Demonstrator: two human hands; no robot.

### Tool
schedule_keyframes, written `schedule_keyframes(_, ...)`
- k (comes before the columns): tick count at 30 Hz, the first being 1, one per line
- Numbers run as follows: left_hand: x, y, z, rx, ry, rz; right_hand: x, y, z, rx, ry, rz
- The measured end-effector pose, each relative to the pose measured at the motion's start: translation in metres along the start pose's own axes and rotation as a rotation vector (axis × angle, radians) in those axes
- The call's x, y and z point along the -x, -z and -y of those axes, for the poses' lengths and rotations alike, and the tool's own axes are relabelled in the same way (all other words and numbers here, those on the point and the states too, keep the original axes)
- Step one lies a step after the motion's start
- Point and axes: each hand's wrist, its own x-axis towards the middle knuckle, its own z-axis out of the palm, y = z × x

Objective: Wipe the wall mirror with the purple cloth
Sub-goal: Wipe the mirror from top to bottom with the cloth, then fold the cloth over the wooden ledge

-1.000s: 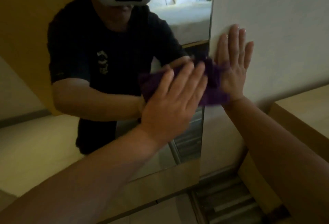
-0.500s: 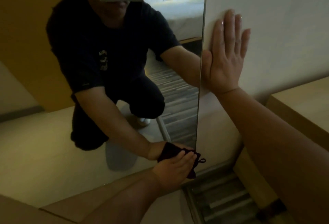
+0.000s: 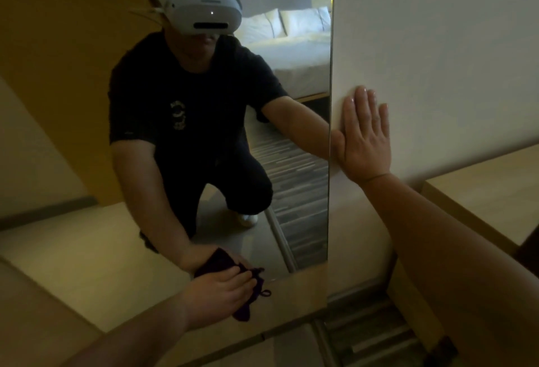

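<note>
The tall wall mirror (image 3: 73,89) fills the left and middle of the head view, reflecting a crouching person in a dark shirt with a white headset. My left hand (image 3: 218,293) presses the bunched purple cloth (image 3: 248,307) against the mirror's bottom edge, just left of its lower right corner; most of the cloth is hidden under my fingers. My right hand (image 3: 366,140) lies flat with fingers spread on the white wall, right beside the mirror's right edge, holding nothing.
A white wall panel (image 3: 437,45) stands to the right of the mirror. A light wooden surface (image 3: 490,191) juts out at the right. Striped carpet (image 3: 370,337) shows on the floor below. The mirror reflects a bed with white pillows.
My left hand swept the cloth from chest height by the right edge down to the mirror's bottom, then slightly left. My right hand stays flat on the wall.
</note>
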Motion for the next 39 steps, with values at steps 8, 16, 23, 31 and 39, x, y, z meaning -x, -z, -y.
schedule_keyframes(8,0.039,0.091,0.024,0.321,0.433,-0.288,-0.001,0.077,0.054,-0.09,-0.284,0.365)
schedule_keyframes(16,0.049,0.281,0.086,1.118,0.616,-0.223,-0.043,0.267,0.143,-0.388,-0.313,0.67)
schedule_keyframes(23,0.077,0.448,0.123,1.276,0.36,-0.013,-0.083,0.421,0.181,-0.207,-0.073,0.971)
schedule_keyframes(31,0.049,0.549,0.102,1.305,0.01,0.164,-0.096,0.524,0.168,-0.078,-0.327,1.049)
schedule_keyframes(39,-0.01,0.599,0.047,1.117,-0.162,0.143,-0.068,0.59,0.088,-0.188,-0.639,1.257)
